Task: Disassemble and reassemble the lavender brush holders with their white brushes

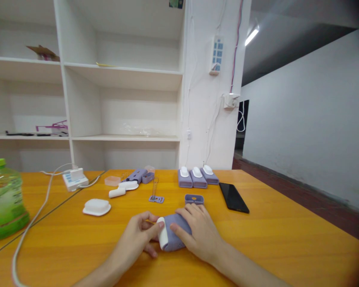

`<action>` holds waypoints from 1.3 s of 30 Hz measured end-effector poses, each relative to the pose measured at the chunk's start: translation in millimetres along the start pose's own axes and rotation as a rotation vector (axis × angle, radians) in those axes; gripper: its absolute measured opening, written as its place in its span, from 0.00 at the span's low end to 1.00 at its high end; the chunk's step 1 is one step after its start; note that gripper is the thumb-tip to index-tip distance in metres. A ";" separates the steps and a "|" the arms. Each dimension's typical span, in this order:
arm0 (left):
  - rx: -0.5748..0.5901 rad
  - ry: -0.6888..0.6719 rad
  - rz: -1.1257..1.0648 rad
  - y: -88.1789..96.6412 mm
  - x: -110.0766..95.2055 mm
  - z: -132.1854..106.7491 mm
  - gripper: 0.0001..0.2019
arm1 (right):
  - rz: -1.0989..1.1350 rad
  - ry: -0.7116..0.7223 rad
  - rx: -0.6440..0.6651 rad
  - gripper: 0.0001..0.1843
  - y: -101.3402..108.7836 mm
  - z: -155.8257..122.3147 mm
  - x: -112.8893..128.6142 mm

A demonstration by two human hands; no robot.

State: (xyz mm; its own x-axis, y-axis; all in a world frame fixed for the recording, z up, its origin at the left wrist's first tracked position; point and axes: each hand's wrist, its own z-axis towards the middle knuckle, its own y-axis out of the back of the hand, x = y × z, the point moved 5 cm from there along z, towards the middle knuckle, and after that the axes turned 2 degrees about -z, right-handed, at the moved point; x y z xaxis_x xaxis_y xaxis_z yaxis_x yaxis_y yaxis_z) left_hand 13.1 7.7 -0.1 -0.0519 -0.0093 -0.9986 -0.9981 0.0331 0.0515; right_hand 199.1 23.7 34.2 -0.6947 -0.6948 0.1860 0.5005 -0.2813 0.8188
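Lavender case (176,235) on table (287,239): right hand (202,235) closed over its body, left hand (139,235) pinching its white cap (162,233).

Colours on the orange wooden table (287,239)

Held device (175,235): lilac body, white end cap. Three cases (197,178) behind: lilac with white tops. Phone (233,197): black. Bottle (2,199): green, green cap. Dish (97,207): white. Power strip (74,179): white, blue switches. Shelving (122,75): white.
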 end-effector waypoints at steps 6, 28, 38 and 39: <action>-0.080 -0.311 0.457 -5.0 -18.4 -19.8 0.18 | -0.008 -0.035 0.007 0.29 -1.4 -1.5 -3.0; -0.003 -0.304 0.723 -5.7 -14.0 -11.5 0.25 | -0.012 0.007 0.037 0.30 -0.3 -2.9 1.0; -0.023 -0.343 0.730 -5.4 -17.5 -14.3 0.21 | -0.004 0.005 0.005 0.28 -3.3 0.4 -2.7; -0.014 -0.342 0.719 -5.9 -17.0 -14.6 0.20 | 0.003 0.006 -0.002 0.28 -3.8 0.5 -3.5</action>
State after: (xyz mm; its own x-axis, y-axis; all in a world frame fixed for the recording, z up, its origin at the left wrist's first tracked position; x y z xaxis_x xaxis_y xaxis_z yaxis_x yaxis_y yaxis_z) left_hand 19.4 -7.0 16.7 -0.6730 0.3164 -0.6685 -0.7242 -0.0983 0.6825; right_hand 199.3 27.6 30.7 -0.6902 -0.6995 0.1849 0.5032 -0.2804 0.8174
